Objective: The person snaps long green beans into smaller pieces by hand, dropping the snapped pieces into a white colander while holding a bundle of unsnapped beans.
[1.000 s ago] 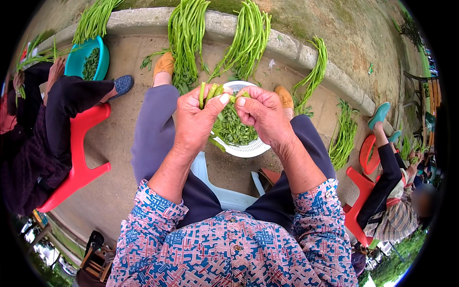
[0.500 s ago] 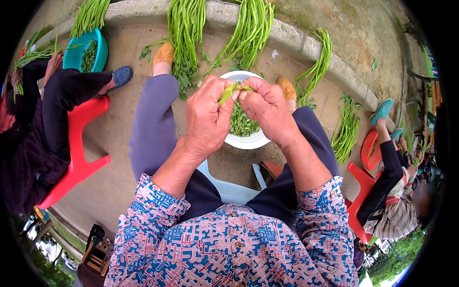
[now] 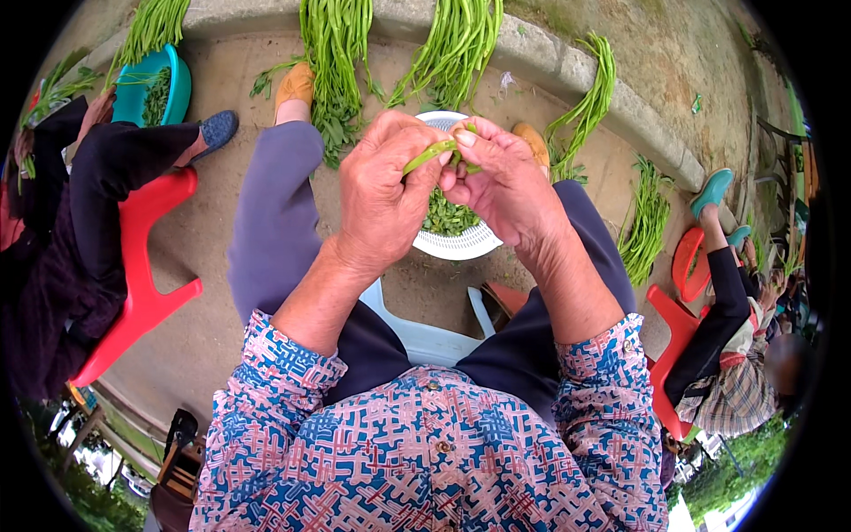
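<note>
Over the white plastic basket (image 3: 463, 248), both my hands meet at a green vegetable stem (image 3: 429, 156). My left hand (image 3: 379, 199) is closed around it, with a bent length showing past the fingers. My right hand (image 3: 516, 186) pinches the other end between thumb and fingers, close against the left. Beneath them, chopped-looking green pieces (image 3: 448, 218) lie in the basket, whose far part is mostly hidden by my hands.
Bundles of long green stems (image 3: 337, 62) hang over a concrete curb (image 3: 541, 49) ahead. More stems (image 3: 647, 226) lie on the ground at right. People sit on red stools (image 3: 142, 257) at both sides. A teal basin (image 3: 177, 89) stands far left.
My right hand has turned, its fingers now curled underneath and its thumb on the stem. Both hands sit slightly higher in view, and more of the stem shows.
</note>
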### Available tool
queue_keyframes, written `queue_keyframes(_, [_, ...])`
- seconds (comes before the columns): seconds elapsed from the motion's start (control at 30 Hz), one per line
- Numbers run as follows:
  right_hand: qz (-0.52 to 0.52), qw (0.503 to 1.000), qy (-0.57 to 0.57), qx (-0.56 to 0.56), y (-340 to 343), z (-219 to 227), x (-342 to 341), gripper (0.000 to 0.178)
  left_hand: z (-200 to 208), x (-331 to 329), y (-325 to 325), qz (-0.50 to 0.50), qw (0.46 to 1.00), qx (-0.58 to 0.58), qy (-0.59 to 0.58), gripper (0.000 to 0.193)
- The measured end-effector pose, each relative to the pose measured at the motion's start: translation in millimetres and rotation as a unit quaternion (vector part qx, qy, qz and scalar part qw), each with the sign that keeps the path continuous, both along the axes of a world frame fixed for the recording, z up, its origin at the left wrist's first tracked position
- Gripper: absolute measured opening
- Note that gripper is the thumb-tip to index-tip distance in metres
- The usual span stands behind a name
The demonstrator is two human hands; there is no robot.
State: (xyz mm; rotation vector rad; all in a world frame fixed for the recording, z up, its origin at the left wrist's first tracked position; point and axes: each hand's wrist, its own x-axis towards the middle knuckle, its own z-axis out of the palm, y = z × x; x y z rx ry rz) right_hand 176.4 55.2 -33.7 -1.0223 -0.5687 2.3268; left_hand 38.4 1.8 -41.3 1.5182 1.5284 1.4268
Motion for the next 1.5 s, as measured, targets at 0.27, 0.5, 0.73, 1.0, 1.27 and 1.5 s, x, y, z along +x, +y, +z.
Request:
queue_keyframes(0.27, [0.082,0.962,-0.186,0.184,10.0,-19.4,18.0,0.012,2.3,-17.5,-1.2,0.046,0.981,-0.145,-0.122,0.014])
queue_keyframes(0.5, [0.355,0.623,-0.534,0.449,0.1,-88.9,58.7,0.04,19.8,-46.2,0.0,0.058,0.971,-0.155,-0.173,0.013])
queue_keyframes(0.73, [0.406,0.635,-0.49,0.438,-6.7,-164.3,39.9,0.038,29.7,-63.6,-11.0,0.09,0.95,-0.181,-0.237,0.016])
queue_keyframes(1.0, [0.2,0.922,-0.332,0.013,-21.1,-238.3,-50.2,0.068,40.4,-76.9,-14.5,0.11,0.916,-0.264,-0.283,0.022])
queue_keyframes(1.27, [-0.066,0.954,-0.257,-0.141,-32.5,-258.2,-48.5,0.031,39.4,-80.8,-12.9,0.109,0.916,-0.269,-0.278,0.02])
queue_keyframes(1.5, [-0.205,0.96,-0.187,-0.044,-47.7,-162.1,-15.0,0.024,29.4,-74.8,-11.9,0.111,0.92,-0.241,-0.289,0.016])
